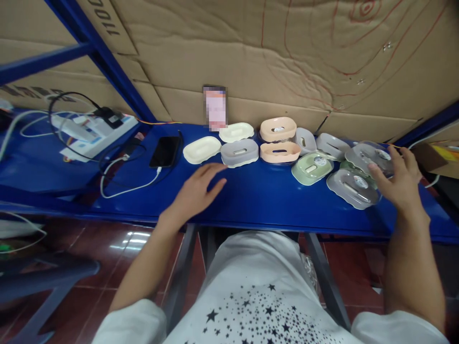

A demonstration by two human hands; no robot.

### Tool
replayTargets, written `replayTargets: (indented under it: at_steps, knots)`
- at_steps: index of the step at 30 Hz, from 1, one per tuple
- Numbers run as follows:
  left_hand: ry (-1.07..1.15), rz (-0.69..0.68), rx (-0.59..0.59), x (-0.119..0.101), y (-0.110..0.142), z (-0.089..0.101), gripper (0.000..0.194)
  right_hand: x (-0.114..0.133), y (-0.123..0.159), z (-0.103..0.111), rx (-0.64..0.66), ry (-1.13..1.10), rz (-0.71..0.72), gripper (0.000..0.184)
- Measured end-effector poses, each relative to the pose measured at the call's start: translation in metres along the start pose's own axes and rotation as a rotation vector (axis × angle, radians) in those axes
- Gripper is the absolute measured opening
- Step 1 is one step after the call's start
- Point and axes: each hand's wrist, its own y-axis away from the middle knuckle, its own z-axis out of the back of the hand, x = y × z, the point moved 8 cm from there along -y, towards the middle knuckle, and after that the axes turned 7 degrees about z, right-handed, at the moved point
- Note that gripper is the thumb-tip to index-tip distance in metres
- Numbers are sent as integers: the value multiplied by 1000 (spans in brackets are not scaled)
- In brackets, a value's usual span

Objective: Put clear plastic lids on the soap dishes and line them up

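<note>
Fingers [397, 161] of the right hand [402, 182] spread around a grey dish [364, 155].

Cardboard wall [229, 57] behind blue bench [251, 196]; red tiled floor [107, 267].

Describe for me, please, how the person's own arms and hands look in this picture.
The left hand and right hand are bare: no gloves, watch or bracelet shows. The forearms are uncovered too, with no cables or markings visible. Above them come plain white short sleeves, part of a white T-shirt whose front is printed with black stars.
</note>
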Motion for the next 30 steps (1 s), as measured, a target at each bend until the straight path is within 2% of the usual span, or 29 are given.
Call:
replayTargets:
  at_steps: [2,4,7,9,13,16,18,20,22,24,26,28,30]
  knots:
    - [-136,14,-33,20,-24,11,47,4,3,3,-24,18,-8,78]
    - [-211,5,-4,36,-48,11,49,13,8,10,-87,38,5,80]
    - [-276,-24,46,42,-80,0,57,39,20,22,-191,15,112,83]
    - [-319,-7,62,40,-100,-8,63,61,28,25,-207,-18,185,82]
    - [-397,97,129,34,-140,-22,63,115,47,25,-193,-71,335,71]
    - [-433,162,198,33,-163,-29,47,168,64,22,-132,-126,484,57]
    - [-439,169,188,30,-167,-27,38,205,76,20,-63,-176,603,51]
    - [-443,168,144,24,-157,-19,36,236,87,17,0,-224,710,49]
    - [-431,131,71,12,-130,-7,36,257,94,14,51,-258,773,49]
    - [-359,-24,-35,-12,-87,5,34,269,96,13,76,-285,796,51]
    - [-313,-161,-67,-34,-35,7,31,274,92,12,78,-303,807,53]
    - [-267,-251,-75,-52,15,2,25,277,82,9,77,-291,801,55]
    - [-216,-297,-81,-64,51,-9,21,278,64,-1,97,-244,769,59]
